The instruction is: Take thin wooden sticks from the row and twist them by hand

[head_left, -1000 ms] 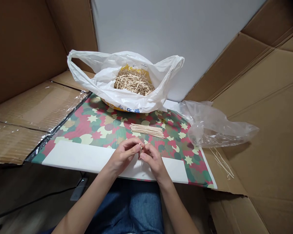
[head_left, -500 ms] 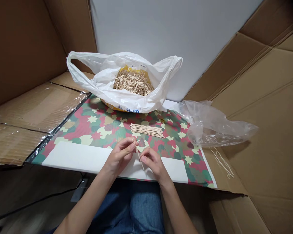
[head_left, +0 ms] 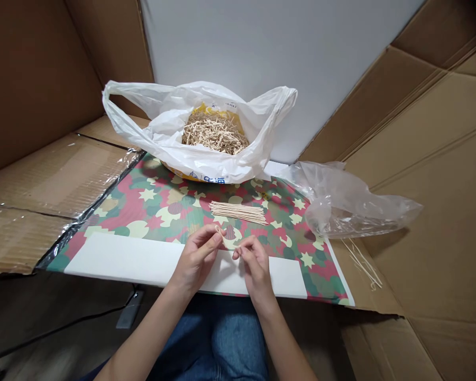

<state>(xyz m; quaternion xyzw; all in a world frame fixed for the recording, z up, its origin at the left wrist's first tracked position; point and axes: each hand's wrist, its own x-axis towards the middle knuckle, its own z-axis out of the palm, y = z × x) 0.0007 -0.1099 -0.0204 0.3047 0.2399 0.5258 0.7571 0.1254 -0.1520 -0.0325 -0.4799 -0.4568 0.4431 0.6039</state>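
Pinching a thin pale strand (head_left: 221,234) near the middle of the frame, above the white strip (head_left: 119,259) along the near edge of the counter (head_left: 174,227): gripped in the left hand (head_left: 196,258) between closed thumb and forefinger, and caught, so far as can be made out, at the other end in the right hand (head_left: 256,264), with fingertips drawn together there and the remaining fingers loosely curled. Seemingly midway through bending or looping this one strand, judging by the curve at the left fingertips; too small to tell whether knotted. Calling next, by that reading, for a steady left pinch and a light, even pull on the right, gentle enough to spare so slender a piece. Note, just beyond at centre, a flat bundle of sticks (head_left: 238,212), straight, matte and woody-looking. See too, at upper centre, a crinkled, glossy white bag (head_left: 262,151) of short, crooked pale pieces (head_left: 216,132); at right, a limp, see-through plastic bag (head_left: 353,217) and, below it, loose, wavy strands (head_left: 363,267) on ribbed brown cardboard (head_left: 384,296).
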